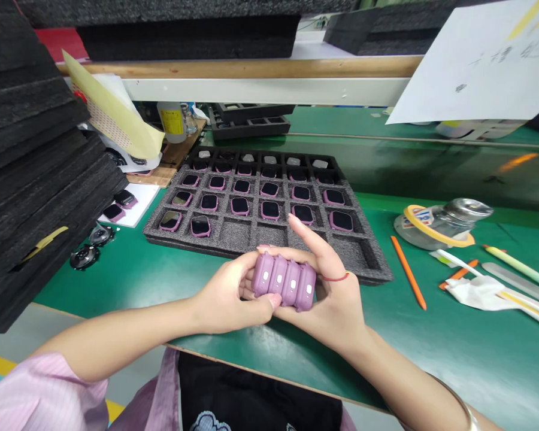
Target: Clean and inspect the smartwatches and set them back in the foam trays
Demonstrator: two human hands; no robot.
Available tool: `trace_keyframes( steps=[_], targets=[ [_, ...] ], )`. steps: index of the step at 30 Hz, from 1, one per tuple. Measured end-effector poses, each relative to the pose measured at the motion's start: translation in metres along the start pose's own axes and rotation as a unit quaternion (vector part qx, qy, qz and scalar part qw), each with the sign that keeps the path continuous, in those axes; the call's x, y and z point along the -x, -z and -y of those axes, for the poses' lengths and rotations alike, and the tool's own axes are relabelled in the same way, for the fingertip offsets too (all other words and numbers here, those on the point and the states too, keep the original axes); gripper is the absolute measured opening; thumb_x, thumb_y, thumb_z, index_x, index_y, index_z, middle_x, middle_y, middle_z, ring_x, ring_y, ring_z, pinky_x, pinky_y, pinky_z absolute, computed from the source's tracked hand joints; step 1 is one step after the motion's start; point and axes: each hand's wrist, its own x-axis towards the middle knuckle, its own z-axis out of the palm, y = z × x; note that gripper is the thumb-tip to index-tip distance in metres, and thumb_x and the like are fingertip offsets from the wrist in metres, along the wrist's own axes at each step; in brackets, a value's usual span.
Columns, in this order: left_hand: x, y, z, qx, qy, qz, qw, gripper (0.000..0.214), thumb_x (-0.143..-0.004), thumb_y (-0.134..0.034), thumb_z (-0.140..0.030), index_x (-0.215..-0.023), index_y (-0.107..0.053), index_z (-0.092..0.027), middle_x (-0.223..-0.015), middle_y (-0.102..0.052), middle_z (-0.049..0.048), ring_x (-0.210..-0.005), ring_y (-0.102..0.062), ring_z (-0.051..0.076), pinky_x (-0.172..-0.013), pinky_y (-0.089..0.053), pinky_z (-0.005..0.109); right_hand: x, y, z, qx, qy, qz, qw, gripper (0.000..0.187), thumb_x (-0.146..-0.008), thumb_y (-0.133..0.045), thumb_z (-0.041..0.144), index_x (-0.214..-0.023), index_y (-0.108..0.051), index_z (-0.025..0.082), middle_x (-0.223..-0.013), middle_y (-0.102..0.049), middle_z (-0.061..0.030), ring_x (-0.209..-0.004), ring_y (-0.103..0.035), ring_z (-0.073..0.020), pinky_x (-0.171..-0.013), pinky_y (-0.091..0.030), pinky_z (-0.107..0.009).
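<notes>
Several purple smartwatch bodies (290,281) without straps are pressed together in a row, their sides with pale oval buttons facing up. My left hand (233,296) is closed around the left end of the row, its thumb along the near side. From the right, my right hand (339,299) cups the same row from behind and below, with one finger stretched out towards the tray. Just beyond my hands lies a black foam tray (363,257) with purple watches such as this one (341,221) in many compartments. Several front-row compartments hold no watch.
A tall stack of black foam trays (13,149) stands at left, near dark round watch parts (85,256). On the right are a glass bottle with a metal top (440,221), an orange stick (408,272) and a white tissue (474,293). A shelf edge (260,90) crosses above.
</notes>
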Motion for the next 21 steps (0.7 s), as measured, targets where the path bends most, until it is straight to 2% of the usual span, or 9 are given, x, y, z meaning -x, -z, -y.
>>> trace_keyframes(
  steps=[10,14,18,21],
  targets=[
    [-0.0007,-0.0013,-0.0028,0.009,0.021,-0.006,1.000,0.045,-0.068,-0.065,-0.034,-0.107,-0.053,-0.015,-0.086,-0.060,0.0034,-0.081,-0.062,0.021,-0.072,-0.055,0.034,-0.0001,-0.0003,-0.0019,0.010,0.012,-0.004,1.000,0.098,-0.073,-0.089,0.036,-0.157,-0.038,0.030,-0.145,-0.063,-0.0116,-0.109,-0.076,-0.0266,-0.100,-0.062,-0.042],
    [0.0005,-0.0014,-0.0035,0.016,0.020,0.000,1.000,0.045,-0.068,-0.066,-0.033,-0.107,-0.053,-0.015,-0.088,-0.062,0.0045,-0.083,-0.063,0.022,-0.073,-0.055,0.035,0.0003,-0.0006,-0.0026,0.011,0.017,-0.005,1.000,0.098,-0.074,-0.089,0.036,-0.157,-0.037,0.029,-0.138,-0.068,-0.0113,-0.108,-0.076,-0.0270,-0.101,-0.062,-0.043],
    [0.0003,-0.0013,-0.0010,0.018,0.022,-0.004,1.000,0.046,-0.069,-0.068,-0.033,-0.109,-0.053,-0.015,-0.092,-0.064,0.0061,-0.088,-0.064,0.024,-0.077,-0.055,0.037,0.0017,-0.0003,-0.0041,0.017,0.019,-0.008,1.000,0.098,-0.074,-0.089,0.036,-0.157,-0.037,0.030,-0.145,-0.063,-0.0128,-0.108,-0.076,-0.0265,-0.099,-0.063,-0.041],
    [-0.0002,0.0000,0.0003,0.029,0.005,0.011,0.999,0.050,-0.068,-0.072,-0.029,-0.112,-0.053,-0.016,-0.092,-0.063,0.0050,-0.095,-0.065,0.025,-0.084,-0.055,0.038,0.0019,-0.0003,-0.0052,0.017,0.031,-0.011,0.999,0.098,-0.074,-0.088,0.035,-0.157,-0.037,0.031,-0.143,-0.065,-0.0120,-0.110,-0.075,-0.0258,-0.102,-0.061,-0.041]
  ],
)
